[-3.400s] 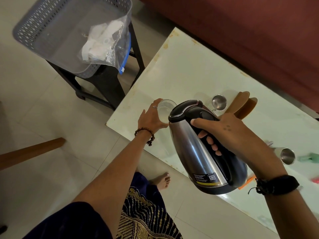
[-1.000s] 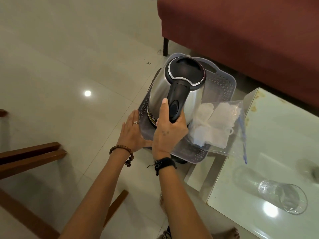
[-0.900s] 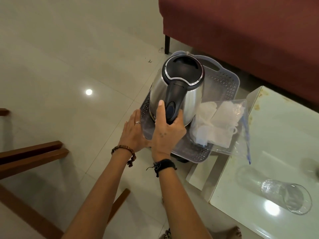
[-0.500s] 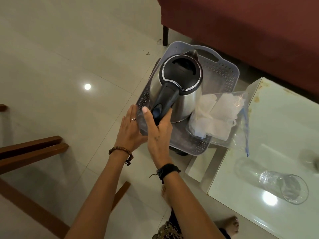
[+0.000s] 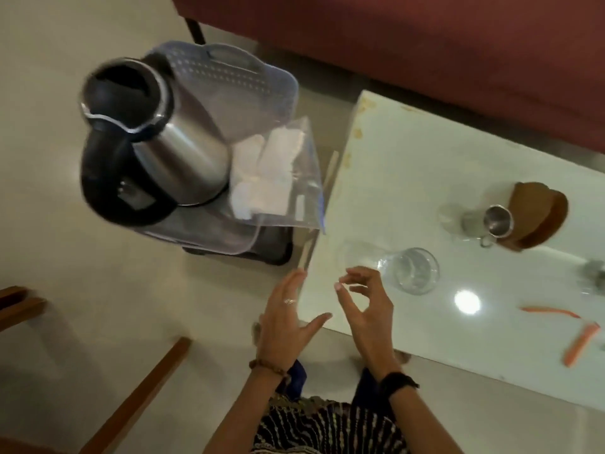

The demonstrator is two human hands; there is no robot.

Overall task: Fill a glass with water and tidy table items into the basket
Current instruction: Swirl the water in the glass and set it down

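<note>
Hands free, kettle parked in the basket

Fingers of the left hand (image 5: pixel 288 326) are spread and straight, holding nothing, hovering off the near corner of the surface (image 5: pixel 409 178). At its three o'clock the right hand (image 5: pixel 370 309) is loosely curled, thumb and forefinger close together but with nothing between them, also empty. Both hang between basket and surface, which suggests a pause between one item and the next.

Just past the right hand, at about one o'clock, stands the glass (image 5: pixel 413 270), upright near the surface's edge with water in it, so the filling part looks done. Farther out at two o'clock a small steel cup (image 5: pixel 497 220) sits against a wooden piece (image 5: pixel 543 214); at three o'clock lie two orange strips (image 5: pixel 581 344). These probably remain to be tidied.

At eleven o'clock from the hands, off the surface, the basket (image 5: pixel 242 80) rests on a dark stand, carrying the kettle (image 5: pixel 144 149) upright at its left and a clear bag (image 5: pixel 278 175) of white contents leaning over its right rim.
</note>
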